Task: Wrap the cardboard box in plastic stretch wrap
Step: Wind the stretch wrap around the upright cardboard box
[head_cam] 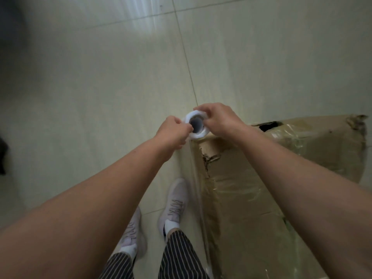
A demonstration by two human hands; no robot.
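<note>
A large brown cardboard box (251, 190) stands on the floor at the right, with clear film lying over parts of its top and side. Its near left corner is torn. Above that corner I hold a white roll of stretch wrap (196, 125) upright, seen end-on with its dark core hole showing. My left hand (173, 131) grips the roll's left rim, fingers curled at the core. My right hand (219, 119) grips the right rim from above. A sheet of clear film (198, 188) runs down from the roll along the box's left side.
Pale tiled floor (100, 97) spreads to the left and beyond the box. My two feet in light sneakers (175, 204) stand just left of the box. A dark object (3, 156) sits at the left edge. A dark hole (268, 125) shows in the box top.
</note>
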